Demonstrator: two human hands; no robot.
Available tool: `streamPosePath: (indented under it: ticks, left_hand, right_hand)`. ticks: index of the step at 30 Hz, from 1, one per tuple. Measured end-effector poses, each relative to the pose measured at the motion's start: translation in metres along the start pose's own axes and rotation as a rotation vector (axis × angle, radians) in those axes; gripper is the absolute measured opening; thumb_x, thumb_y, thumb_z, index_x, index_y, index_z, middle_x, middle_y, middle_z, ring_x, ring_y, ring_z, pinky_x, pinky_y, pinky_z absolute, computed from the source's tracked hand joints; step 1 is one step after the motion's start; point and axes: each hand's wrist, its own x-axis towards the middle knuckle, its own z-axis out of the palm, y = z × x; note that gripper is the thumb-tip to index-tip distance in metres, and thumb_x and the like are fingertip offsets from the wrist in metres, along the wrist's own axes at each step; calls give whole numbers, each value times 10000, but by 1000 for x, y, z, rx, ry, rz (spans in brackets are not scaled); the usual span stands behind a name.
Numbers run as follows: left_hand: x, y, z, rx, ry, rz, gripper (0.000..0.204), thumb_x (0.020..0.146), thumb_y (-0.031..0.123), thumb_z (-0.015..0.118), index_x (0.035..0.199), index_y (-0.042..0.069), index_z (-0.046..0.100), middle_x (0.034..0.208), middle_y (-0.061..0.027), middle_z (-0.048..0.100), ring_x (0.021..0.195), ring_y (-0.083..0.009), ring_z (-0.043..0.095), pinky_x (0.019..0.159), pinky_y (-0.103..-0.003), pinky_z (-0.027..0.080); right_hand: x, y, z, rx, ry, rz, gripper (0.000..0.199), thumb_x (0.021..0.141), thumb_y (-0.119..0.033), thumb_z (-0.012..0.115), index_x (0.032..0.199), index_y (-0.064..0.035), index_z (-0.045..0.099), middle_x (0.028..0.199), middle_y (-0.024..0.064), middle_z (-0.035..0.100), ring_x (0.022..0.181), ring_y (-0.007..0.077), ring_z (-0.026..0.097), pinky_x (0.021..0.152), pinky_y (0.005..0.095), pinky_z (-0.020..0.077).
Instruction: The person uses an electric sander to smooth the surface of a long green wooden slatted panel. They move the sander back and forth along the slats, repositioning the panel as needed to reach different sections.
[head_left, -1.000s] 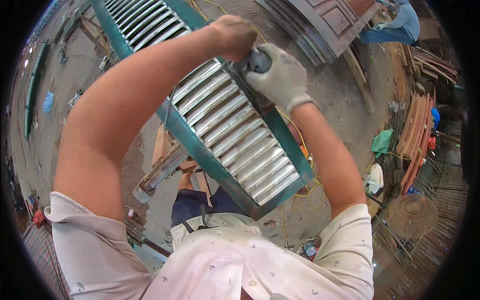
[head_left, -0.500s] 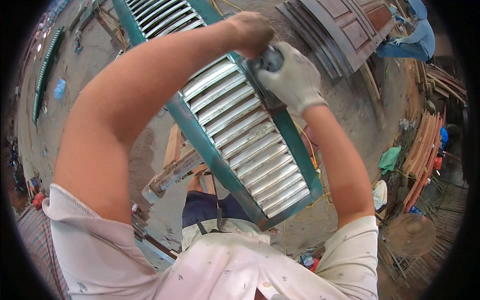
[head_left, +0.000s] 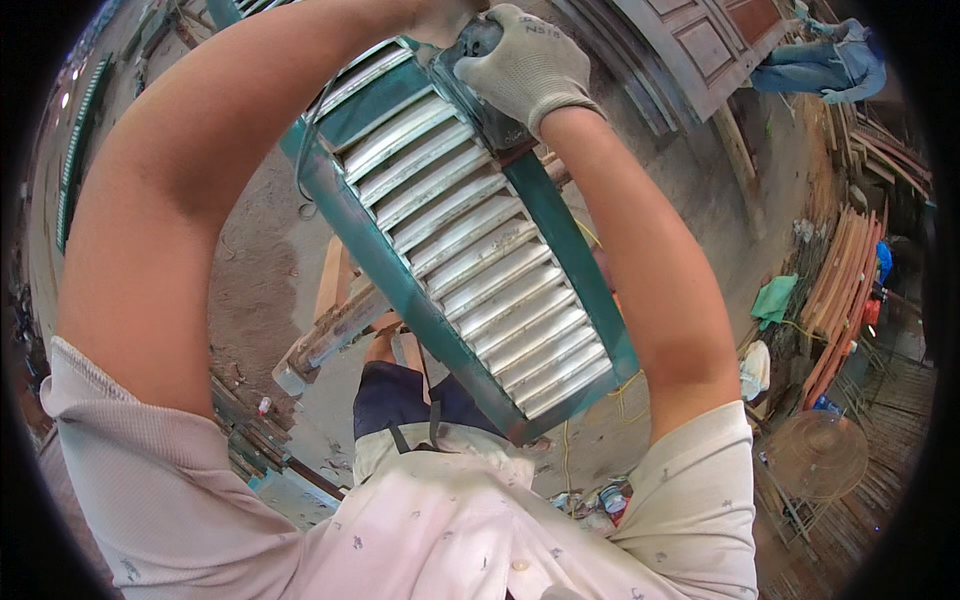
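Note:
A louvered shutter panel (head_left: 560, 335) lies in front of me, slanting from far left to near right. Its frame is green and its slats are bare, whitish and worn. My right hand (head_left: 530, 65), in a pale knit glove, is closed around the body of a dark power sander (head_left: 497, 125). The sander rests on the panel's right-hand frame strip. My bare left hand (head_left: 452, 18) is at the sander's far end by the upper rim; its fingers are closed there and partly hidden.
Wooden trestle beams (head_left: 335, 335) stand under the panel. A dark cord (head_left: 308, 165) hangs over its left edge. Panelled wooden doors (head_left: 690, 60) are stacked at far right, beside a co-worker (head_left: 825, 65) in blue. Reddish planks (head_left: 845, 290) and a round woven lid (head_left: 818, 455) lie right.
Both hands and the sander have moved farther away and left in the picture, along the frame strip. A cross rail between the slats shows now. The co-worker's posture has changed.

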Motion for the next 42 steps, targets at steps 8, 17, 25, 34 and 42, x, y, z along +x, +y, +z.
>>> streamPosePath:
  ticks: [8,17,25,34,42]
  left_hand:
    - [-2,99,-11,48,-23,79,221,816,227,733,960,120,862,1017,-157,829,1020,-348,801,896,-464,624]
    - [-20,211,-20,-15,15,157,213,832,247,725,952,134,859,971,-144,832,970,-328,810,866,-456,620]
    - [-28,284,-24,-144,68,195,217,848,261,714,928,130,868,975,-141,835,948,-325,818,821,-457,632]
    - [-33,346,-9,-126,220,234,145,884,231,712,927,125,802,906,-106,828,876,-271,827,788,-400,625]
    - [-39,405,-25,-313,172,405,143,858,234,755,919,122,822,914,-76,828,877,-259,821,738,-408,619]
  right_hand:
    - [-88,53,-6,7,31,28,596,861,-536,743,1326,-166,712,1268,131,778,1167,335,759,1004,494,587]
    - [-199,108,-22,-40,80,34,615,827,-506,780,1348,-190,698,1298,101,752,1184,327,746,1001,503,582]
    - [-270,138,-42,-36,16,85,618,827,-471,802,1361,-183,684,1330,74,730,1203,316,720,1011,452,582]
    - [-327,172,-49,-24,42,42,644,816,-431,862,1374,-163,684,1292,80,738,1152,325,741,982,449,589]
    - [-386,198,-66,22,-11,123,608,817,-361,855,1364,-171,672,1274,69,732,1129,318,746,930,440,604]
